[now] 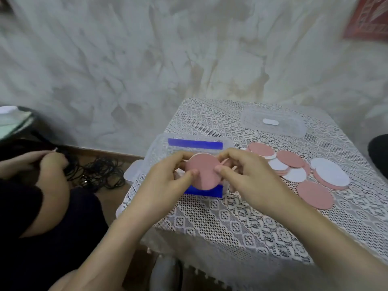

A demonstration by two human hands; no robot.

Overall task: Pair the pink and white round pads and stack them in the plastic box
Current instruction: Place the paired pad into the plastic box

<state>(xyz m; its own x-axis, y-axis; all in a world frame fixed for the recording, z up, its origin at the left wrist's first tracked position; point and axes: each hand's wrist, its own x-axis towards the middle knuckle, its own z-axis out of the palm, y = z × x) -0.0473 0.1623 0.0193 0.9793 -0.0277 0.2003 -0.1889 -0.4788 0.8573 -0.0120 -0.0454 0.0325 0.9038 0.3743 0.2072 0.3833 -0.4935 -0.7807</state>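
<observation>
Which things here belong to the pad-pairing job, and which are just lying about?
Job: held pink pad, left hand, right hand, plastic box, loose pads, box lid.
Lying about: black cables on the floor, red patterned cloth.

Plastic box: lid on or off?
Off. The plastic box stands open-topped; a clear lid lies flat on the tablecloth, behind the loose pads.

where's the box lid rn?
Head view: the clear lid lies flat on the lace tablecloth at the table's far right, just behind the loose pads and to the right of the plastic box.
</observation>
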